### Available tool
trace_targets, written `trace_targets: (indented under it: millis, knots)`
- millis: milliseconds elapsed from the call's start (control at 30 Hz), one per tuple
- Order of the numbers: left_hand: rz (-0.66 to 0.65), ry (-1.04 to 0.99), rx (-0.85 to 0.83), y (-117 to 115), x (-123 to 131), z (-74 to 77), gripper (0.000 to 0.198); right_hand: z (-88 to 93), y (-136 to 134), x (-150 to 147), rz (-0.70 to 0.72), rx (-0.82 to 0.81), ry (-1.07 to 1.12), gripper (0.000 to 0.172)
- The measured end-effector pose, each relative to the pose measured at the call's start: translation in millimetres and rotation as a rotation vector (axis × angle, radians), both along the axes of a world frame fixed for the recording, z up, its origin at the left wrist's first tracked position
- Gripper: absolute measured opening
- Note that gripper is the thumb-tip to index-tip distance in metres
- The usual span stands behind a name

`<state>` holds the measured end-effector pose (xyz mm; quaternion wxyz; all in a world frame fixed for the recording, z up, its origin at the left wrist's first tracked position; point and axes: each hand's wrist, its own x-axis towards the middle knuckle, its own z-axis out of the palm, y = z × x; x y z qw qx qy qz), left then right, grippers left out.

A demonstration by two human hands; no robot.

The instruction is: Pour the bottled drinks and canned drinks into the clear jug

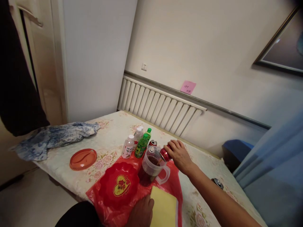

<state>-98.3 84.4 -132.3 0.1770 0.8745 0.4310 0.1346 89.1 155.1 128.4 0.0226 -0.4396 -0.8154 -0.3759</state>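
My right hand (180,155) is wrapped round a red soda can (165,154), tilted over the rim of a clear plastic pitcher (153,167). Dark brown liquid runs from the can into the pitcher, which holds a good amount of it. At the bottom, my left hand (141,212) rests with its fingers close together beside a yellow pad (163,206), on a red plastic bag (175,171). Whether it grips anything is hidden. A red scalloped tray (106,186) with a gold heart lies left of the pitcher.
Behind the pitcher stand green-capped bottles (142,146), a white-capped bottle (128,147) and another can (152,143). An orange-red lid (83,159) and a blue-patterned cloth (63,135) lie left on the flowered tablecloth (104,126). A dark can (217,183) lies to the right.
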Motion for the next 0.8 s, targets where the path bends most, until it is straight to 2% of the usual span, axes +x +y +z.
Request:
trace_targets:
  millis: [367,600,700,800]
  knots:
    - [0.010,0.017,0.002,-4,0,6.3,0.034,0.0,0,-2,0.005,-0.001,-0.001,0.037]
    - [0.016,0.002,0.003,-4,0,0.6,0.033,-1.8,2,-4,0.006,-0.014,0.005,0.037]
    - [0.014,0.009,0.000,-4,0,0.7,0.034,-4.8,2,-2,0.007,-0.041,0.062,0.039]
    - [-0.003,0.013,-0.008,-1,0,0.5,0.032,-11.2,3,3,0.013,-0.090,0.243,0.042]
